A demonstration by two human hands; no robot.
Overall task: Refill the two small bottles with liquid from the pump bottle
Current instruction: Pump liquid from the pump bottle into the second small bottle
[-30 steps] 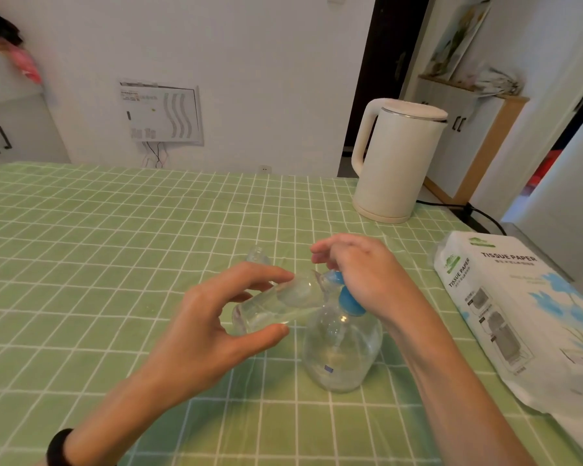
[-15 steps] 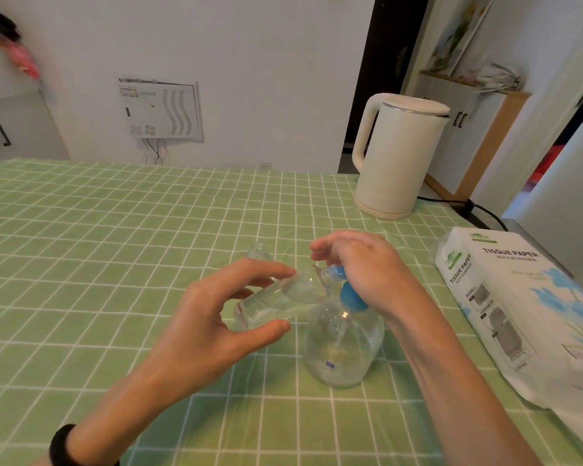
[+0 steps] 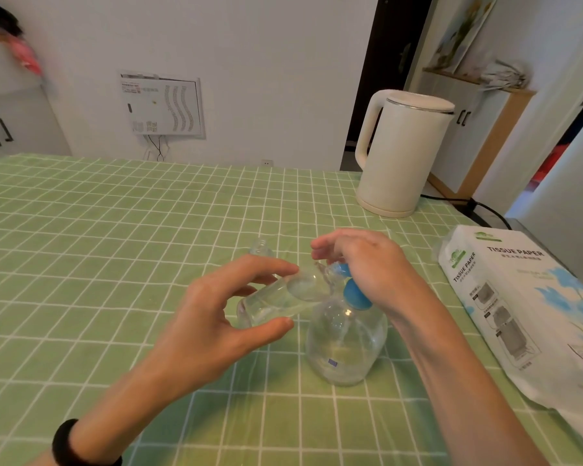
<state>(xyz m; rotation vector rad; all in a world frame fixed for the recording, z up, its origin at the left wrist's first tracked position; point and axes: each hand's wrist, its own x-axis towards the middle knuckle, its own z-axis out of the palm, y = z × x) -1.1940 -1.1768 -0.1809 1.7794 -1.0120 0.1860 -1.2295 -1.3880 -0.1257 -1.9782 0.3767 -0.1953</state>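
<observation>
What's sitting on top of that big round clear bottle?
A blue pump head, with the right hand resting over it. The hand covers the pump's top, so its nozzle end is only partly seen.

Pump bottle upright on the checked cloth; one small bottle tipped to its spout, the other standing behind.

Pump bottle (image 3: 345,344): clear, round-bellied, tiny label low on the front, blue pump head (image 3: 354,294) on top, gripped from above by right hand (image 3: 367,264); fill level unclear. Small clear bottle (image 3: 276,301): cylindrical, uncapped, held off the green checked tablecloth (image 3: 81,264) near horizontal, base toward the left, mouth raised against the spout, pinched between thumb and fingers of left hand (image 3: 212,327). Second small bottle (image 3: 261,247): clear, upright, open neck showing, just beyond the left fingers, body mostly hidden.
</observation>
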